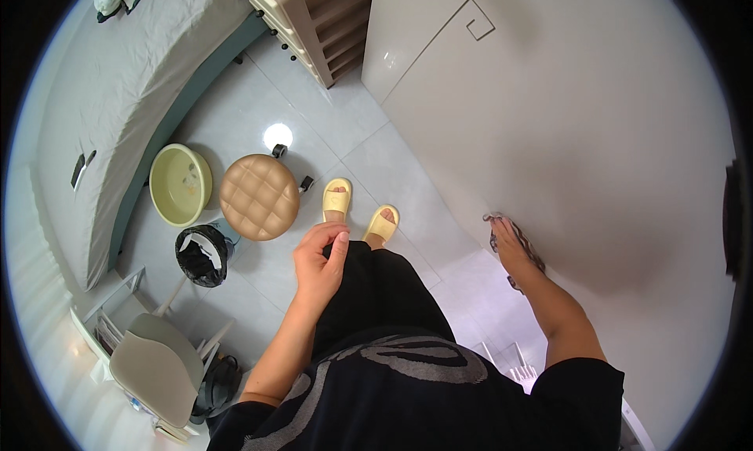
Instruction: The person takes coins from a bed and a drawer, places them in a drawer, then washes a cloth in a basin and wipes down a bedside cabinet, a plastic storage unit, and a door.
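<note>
My right hand [512,254] is at the right, pressed flat over a patterned cloth [532,248] against a large pale upright panel [588,127]. Part of the cloth shows around the fingers and below the wrist. In front of my body hangs my left hand [320,260], loosely curled with the thumb near the fingers. Nothing shows in it, though the palm is partly hidden. Thin dark lines form an angular spiral [481,27] on the panel's far part.
On the tiled floor [365,151] stand a tan tufted stool [259,198] with casters, a yellow-green basin [170,186] and a black-lined bin [189,268]. A bed [147,57] runs along the left, a chair [156,371] stands lower left, and a drawer unit [294,15] at the top.
</note>
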The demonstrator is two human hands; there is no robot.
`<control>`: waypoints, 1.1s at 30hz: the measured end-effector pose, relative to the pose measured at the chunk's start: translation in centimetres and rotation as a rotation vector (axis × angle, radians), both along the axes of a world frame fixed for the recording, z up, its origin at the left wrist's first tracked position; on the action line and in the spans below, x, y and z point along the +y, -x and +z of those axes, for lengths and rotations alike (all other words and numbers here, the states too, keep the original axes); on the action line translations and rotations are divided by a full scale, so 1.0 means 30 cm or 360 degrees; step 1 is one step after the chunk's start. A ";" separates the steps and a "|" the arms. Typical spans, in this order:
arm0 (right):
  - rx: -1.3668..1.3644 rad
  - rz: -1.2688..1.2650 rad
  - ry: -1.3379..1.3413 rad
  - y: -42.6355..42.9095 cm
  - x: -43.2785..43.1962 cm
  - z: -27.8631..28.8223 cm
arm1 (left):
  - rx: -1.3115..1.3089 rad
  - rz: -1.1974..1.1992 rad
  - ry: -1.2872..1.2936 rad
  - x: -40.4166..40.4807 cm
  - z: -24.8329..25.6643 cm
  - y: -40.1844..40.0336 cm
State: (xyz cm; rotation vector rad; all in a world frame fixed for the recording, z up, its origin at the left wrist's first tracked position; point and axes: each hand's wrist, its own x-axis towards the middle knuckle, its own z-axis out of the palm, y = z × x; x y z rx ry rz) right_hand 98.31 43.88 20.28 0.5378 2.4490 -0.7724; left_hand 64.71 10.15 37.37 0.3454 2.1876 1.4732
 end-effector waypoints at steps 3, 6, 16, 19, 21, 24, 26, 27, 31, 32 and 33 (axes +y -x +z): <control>-0.0144 0.0861 -0.0787 0.101 -0.014 -0.018 | -0.0052 -0.0013 0.0050 -0.011 -0.078 -0.049; -0.0234 0.1336 -0.1228 0.339 -0.054 0.020 | -0.0072 -0.0062 0.0209 -0.039 -0.134 -0.085; 0.0435 0.1075 -0.1331 0.795 0.027 -0.283 | -0.0131 0.0056 0.0590 -0.157 -0.338 -0.221; 0.0283 0.1262 -0.1413 0.813 -0.020 -0.261 | -0.0212 0.0098 0.0786 -0.209 -0.423 -0.240; 0.0160 0.1367 -0.1411 0.769 -0.049 -0.232 | -0.0264 0.0095 0.0953 -0.256 -0.493 -0.250; 0.0048 0.1428 -0.1330 0.676 -0.061 -0.212 | -0.0535 -0.0064 0.1305 -0.358 -0.635 -0.238; -0.0198 0.1555 -0.1395 0.615 -0.074 -0.186 | -0.0646 -0.0145 0.1613 -0.394 -0.669 -0.204; -0.0227 0.1569 -0.1393 0.567 -0.060 -0.197 | -0.0686 -0.0199 0.1756 -0.404 -0.689 -0.179; -0.0461 0.1742 -0.1409 0.436 -0.060 -0.217 | -0.0740 -0.0395 0.1984 -0.464 -0.785 -0.043; -0.0553 0.1816 -0.1416 0.425 -0.076 -0.197 | -0.0659 -0.0457 0.2006 -0.475 -0.812 -0.007; -0.0522 0.1797 -0.1406 0.405 -0.073 -0.185 | -0.0573 -0.0510 0.2022 -0.486 -0.850 0.028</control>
